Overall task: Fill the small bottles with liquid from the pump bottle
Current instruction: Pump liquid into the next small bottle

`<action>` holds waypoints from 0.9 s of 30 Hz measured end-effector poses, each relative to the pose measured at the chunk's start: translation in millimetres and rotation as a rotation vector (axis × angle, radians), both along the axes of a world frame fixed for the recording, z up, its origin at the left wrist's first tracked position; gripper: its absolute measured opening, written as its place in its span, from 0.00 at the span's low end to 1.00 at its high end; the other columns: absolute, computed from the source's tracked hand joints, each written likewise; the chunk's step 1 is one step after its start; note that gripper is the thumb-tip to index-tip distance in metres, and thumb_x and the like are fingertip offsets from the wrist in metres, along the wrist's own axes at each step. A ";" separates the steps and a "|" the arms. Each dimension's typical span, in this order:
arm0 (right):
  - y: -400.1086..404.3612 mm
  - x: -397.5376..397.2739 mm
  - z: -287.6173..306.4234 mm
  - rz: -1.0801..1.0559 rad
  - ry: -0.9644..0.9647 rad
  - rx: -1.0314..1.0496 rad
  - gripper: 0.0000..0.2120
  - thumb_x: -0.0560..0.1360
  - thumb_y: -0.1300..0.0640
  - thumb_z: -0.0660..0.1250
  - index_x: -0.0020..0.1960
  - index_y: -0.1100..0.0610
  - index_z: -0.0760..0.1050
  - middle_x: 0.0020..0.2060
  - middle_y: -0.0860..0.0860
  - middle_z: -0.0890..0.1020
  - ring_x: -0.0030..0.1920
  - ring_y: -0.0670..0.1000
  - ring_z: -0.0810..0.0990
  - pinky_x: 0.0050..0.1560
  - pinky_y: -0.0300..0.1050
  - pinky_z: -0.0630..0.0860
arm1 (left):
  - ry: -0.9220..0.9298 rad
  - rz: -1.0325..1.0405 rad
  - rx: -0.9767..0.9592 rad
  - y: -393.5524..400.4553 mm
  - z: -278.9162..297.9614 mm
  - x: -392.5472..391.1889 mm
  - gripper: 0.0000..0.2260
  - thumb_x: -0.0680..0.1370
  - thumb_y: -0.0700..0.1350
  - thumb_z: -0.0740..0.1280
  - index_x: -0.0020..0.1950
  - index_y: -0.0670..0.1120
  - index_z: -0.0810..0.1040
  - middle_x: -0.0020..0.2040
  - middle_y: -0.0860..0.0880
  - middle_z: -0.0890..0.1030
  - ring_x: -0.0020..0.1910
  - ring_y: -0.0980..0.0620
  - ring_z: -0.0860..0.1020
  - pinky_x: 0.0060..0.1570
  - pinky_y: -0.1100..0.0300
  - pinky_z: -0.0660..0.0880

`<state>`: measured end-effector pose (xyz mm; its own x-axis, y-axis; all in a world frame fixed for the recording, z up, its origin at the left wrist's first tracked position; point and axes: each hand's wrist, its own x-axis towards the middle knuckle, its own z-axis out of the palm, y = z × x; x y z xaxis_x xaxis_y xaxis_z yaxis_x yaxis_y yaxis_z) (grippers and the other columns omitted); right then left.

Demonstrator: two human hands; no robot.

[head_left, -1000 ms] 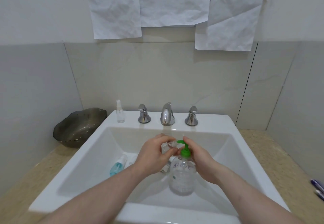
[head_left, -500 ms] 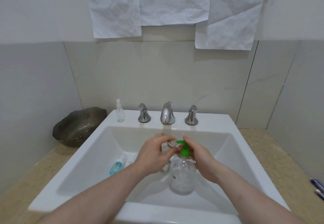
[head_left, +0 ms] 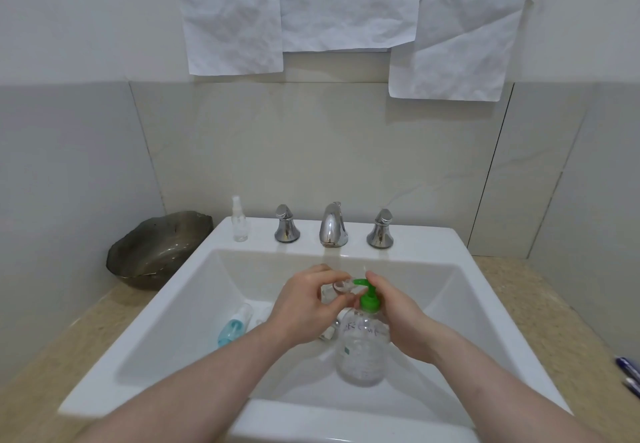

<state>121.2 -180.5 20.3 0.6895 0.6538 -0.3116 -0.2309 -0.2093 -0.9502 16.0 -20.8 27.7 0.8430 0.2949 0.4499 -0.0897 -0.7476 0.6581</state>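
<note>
Fingers (head_left: 341, 298) of the left hand (head_left: 304, 307) are curling around a small clear bottle (head_left: 341, 288), holding it at the green spout of the pump bottle (head_left: 362, 345). The right hand (head_left: 398, 318) is wrapping the pump bottle's far side, a fingertip sitting by the pump head. The pump bottle is standing upright inside the white sink (head_left: 166, 307), spout pointing left. The small bottle's long axis is hard to make out behind the fingers. A blue-tinted bottle (head_left: 235, 324) is lying in the basin, neck pointing away. A spray bottle (head_left: 239, 220) is standing on the sink ledge beside the chrome faucet (head_left: 333, 226). A dark bowl (head_left: 159, 248) is sitting on the beige table (head_left: 52, 345). Crumpled paper sheets (head_left: 346, 6) are hanging on the tiled wall.
</note>
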 end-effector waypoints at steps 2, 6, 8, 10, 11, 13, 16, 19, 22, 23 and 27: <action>-0.4 0.4 -0.3 0.012 0.008 -0.006 0.30 0.81 0.35 0.59 0.59 0.59 0.84 0.53 0.52 0.88 0.62 0.53 0.83 0.76 0.53 0.65 | -0.003 -0.003 0.007 -0.4 0.1 0.0 0.12 0.75 0.56 0.75 0.58 0.57 0.85 0.45 0.61 0.80 0.38 0.67 0.74 0.40 0.72 0.65; 0.3 -2.8 0.6 0.023 -0.009 -0.009 0.26 0.80 0.33 0.58 0.60 0.49 0.86 0.57 0.52 0.87 0.64 0.52 0.82 0.76 0.54 0.65 | -0.006 0.005 0.013 0.6 0.5 0.5 0.13 0.74 0.56 0.74 0.58 0.58 0.85 0.45 0.61 0.80 0.40 0.66 0.75 0.41 0.72 0.64; -0.3 -5.4 2.7 0.029 -0.015 -0.007 0.26 0.80 0.32 0.58 0.59 0.47 0.86 0.55 0.51 0.88 0.63 0.51 0.82 0.75 0.53 0.65 | -0.017 0.009 0.013 0.8 0.1 1.0 0.15 0.73 0.59 0.72 0.58 0.58 0.85 0.44 0.61 0.80 0.42 0.64 0.77 0.42 0.71 0.66; -0.2 -5.9 4.1 0.022 -0.011 -0.005 0.26 0.80 0.33 0.59 0.59 0.48 0.86 0.54 0.50 0.88 0.62 0.49 0.83 0.75 0.53 0.66 | -0.028 0.010 0.020 0.2 -0.2 1.2 0.14 0.73 0.59 0.71 0.57 0.59 0.85 0.44 0.60 0.80 0.45 0.60 0.79 0.43 0.66 0.71; -0.4 -5.9 5.0 0.023 -0.002 -0.002 0.25 0.80 0.33 0.59 0.59 0.49 0.86 0.55 0.50 0.88 0.61 0.49 0.83 0.75 0.54 0.66 | -0.034 0.009 0.027 -0.4 0.1 1.2 0.13 0.73 0.59 0.72 0.56 0.60 0.85 0.45 0.59 0.80 0.45 0.59 0.80 0.44 0.64 0.73; -0.9 -3.9 4.7 0.037 0.018 0.005 0.24 0.81 0.35 0.59 0.60 0.49 0.85 0.56 0.50 0.88 0.62 0.50 0.83 0.76 0.55 0.65 | -0.044 -0.002 0.039 -1.6 0.7 1.1 0.12 0.74 0.60 0.73 0.56 0.61 0.84 0.44 0.58 0.80 0.45 0.57 0.80 0.46 0.59 0.76; -1.8 -2.3 3.8 0.036 0.030 0.028 0.23 0.83 0.38 0.58 0.60 0.51 0.85 0.56 0.50 0.87 0.61 0.51 0.83 0.71 0.52 0.69 | -0.049 -0.032 0.047 -3.6 1.4 0.9 0.13 0.75 0.63 0.73 0.57 0.62 0.83 0.44 0.58 0.79 0.43 0.57 0.80 0.45 0.57 0.77; -1.0 -3.2 1.8 0.031 0.023 0.049 0.24 0.83 0.38 0.58 0.62 0.53 0.85 0.58 0.51 0.87 0.62 0.51 0.83 0.74 0.52 0.68 | -0.047 -0.031 0.037 -2.5 0.4 1.1 0.13 0.75 0.62 0.74 0.57 0.62 0.84 0.44 0.57 0.79 0.44 0.57 0.80 0.46 0.55 0.77; 0.4 -2.8 0.0 0.054 0.002 0.051 0.25 0.82 0.35 0.58 0.63 0.50 0.84 0.59 0.50 0.87 0.63 0.49 0.83 0.75 0.51 0.67 | -0.045 -0.020 0.012 -0.4 -0.6 1.7 0.14 0.74 0.61 0.72 0.59 0.61 0.84 0.45 0.58 0.79 0.46 0.58 0.80 0.48 0.55 0.77; 0.1 -3.3 1.0 0.060 -0.002 0.051 0.26 0.82 0.35 0.58 0.63 0.49 0.84 0.60 0.49 0.86 0.63 0.48 0.83 0.75 0.51 0.67 | -0.049 -0.021 0.008 -0.2 -0.5 1.8 0.15 0.74 0.62 0.72 0.59 0.60 0.84 0.45 0.58 0.79 0.46 0.58 0.80 0.49 0.55 0.78; -2.8 0.4 1.7 0.090 -0.001 0.062 0.24 0.84 0.39 0.56 0.65 0.52 0.83 0.62 0.50 0.86 0.67 0.51 0.80 0.75 0.51 0.67 | -0.057 -0.033 0.026 -1.7 -1.7 2.3 0.16 0.75 0.64 0.72 0.59 0.60 0.84 0.45 0.58 0.79 0.45 0.58 0.80 0.47 0.56 0.78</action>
<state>121.5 -183.3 22.0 0.6278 0.7309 -0.2677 -0.2129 -0.1695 -0.9623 18.3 -22.5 26.0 0.8250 0.2545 0.5047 -0.1518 -0.7604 0.6315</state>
